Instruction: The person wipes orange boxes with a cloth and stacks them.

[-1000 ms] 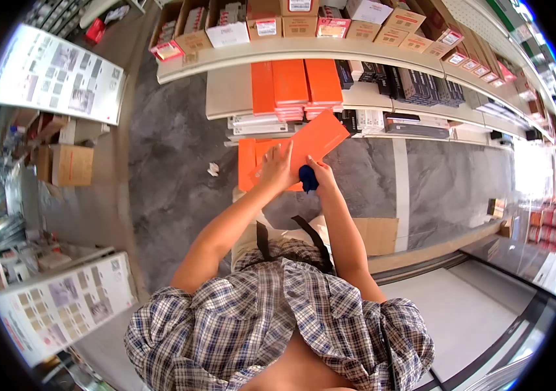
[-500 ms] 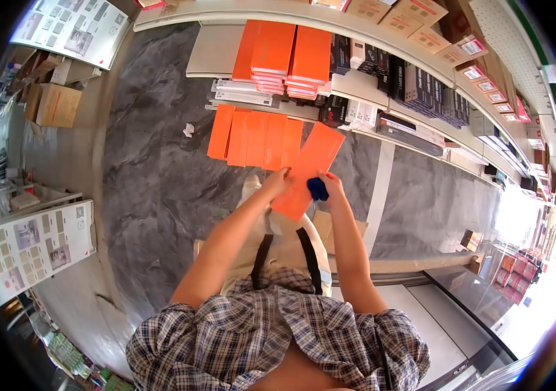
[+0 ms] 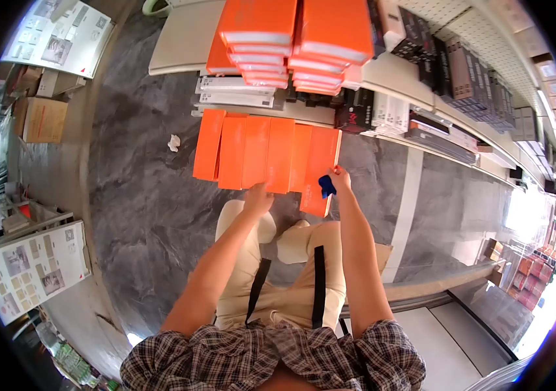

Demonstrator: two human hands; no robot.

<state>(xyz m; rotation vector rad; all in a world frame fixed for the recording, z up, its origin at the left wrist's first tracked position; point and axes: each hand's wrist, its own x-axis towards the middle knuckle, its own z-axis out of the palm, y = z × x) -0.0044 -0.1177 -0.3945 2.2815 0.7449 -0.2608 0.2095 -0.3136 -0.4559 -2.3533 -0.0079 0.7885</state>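
Observation:
Several flat orange boxes (image 3: 256, 153) stand side by side in a row on the floor, below the shelf. At the row's right end is one more orange box (image 3: 317, 163), whose near end reaches further toward me than the others. My right hand (image 3: 338, 178) grips that box's right edge, with a dark blue cloth (image 3: 327, 186) bunched at its fingers. My left hand (image 3: 259, 199) is at the near ends of the middle boxes, fingers curled in and apparently touching them; the fingertips are partly hidden.
Stacked orange boxes (image 3: 258, 32) sit on the shelf (image 3: 415, 86) ahead, with dark and white cartons to their right. A crumpled white scrap (image 3: 173, 143) lies on the grey floor. Display boards (image 3: 33, 267) and a cardboard box (image 3: 44, 120) are at the left.
The orange box has come down from the tilted hold in both hands to the row's right end, now nearly upright. My left hand has let go of it and moved left. The view has shifted closer.

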